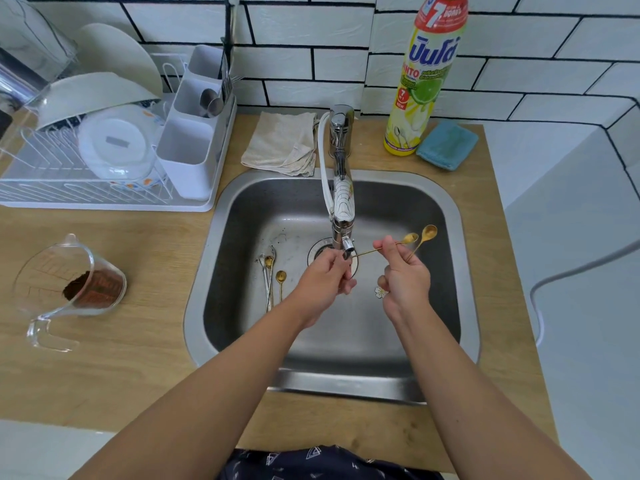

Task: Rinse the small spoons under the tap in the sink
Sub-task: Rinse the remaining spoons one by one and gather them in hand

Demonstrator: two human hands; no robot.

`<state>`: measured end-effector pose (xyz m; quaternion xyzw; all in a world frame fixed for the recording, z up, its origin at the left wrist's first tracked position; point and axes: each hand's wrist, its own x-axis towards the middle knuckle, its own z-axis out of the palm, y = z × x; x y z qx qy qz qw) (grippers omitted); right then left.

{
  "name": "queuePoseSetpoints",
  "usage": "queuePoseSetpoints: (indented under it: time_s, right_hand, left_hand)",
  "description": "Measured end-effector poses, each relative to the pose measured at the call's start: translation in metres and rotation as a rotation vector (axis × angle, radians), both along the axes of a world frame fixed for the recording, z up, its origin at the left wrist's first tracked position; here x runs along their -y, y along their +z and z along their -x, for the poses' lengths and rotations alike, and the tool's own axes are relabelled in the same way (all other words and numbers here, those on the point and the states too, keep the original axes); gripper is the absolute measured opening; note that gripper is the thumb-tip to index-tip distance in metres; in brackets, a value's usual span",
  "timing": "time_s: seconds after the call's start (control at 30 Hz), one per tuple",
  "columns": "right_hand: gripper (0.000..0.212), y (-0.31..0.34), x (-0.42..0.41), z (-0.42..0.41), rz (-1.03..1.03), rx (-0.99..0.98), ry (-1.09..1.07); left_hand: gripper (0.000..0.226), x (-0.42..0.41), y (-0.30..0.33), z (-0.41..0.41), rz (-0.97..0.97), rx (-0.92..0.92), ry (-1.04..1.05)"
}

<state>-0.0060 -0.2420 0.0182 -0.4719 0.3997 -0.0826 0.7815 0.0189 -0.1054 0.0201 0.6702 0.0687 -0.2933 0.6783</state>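
My right hand (405, 275) grips two small gold spoons (420, 235) over the steel sink (450, 271), bowls pointing up and to the right; a white flower charm (381, 292) on one handle end shows below the fingers. My left hand (325, 277) is closed just under the chrome tap (341, 188) spout, pinching the thin handle end of one of those spoons. Several more small spoons (273, 278), gold and silver, lie on the sink floor at the left, near the drain (320, 251). I cannot tell whether water runs.
A dish rack (104, 188) with plates and a cutlery caddy stands left of the sink. A glass measuring jug (69, 289) with brown grounds lies tilted on the wooden counter. A folded cloth (280, 143), a dish-soap bottle (422, 81) and a blue sponge (446, 143) sit behind the sink.
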Motion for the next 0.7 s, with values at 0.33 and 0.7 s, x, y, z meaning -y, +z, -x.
queuePoseSetpoints:
  time_s: [0.33,0.7]
  right_hand:
    - [0.02,-0.014,-0.005,0.002,-0.036,-0.005,0.337]
    - [0.006,-0.02,-0.039,0.007,0.201,0.009,0.435]
  left_hand:
    - [0.018,-0.036,0.002,-0.002,-0.073,-0.179,-0.309]
    - [0.022,-0.091,0.005,0.001,-0.291,-0.048,-0.526]
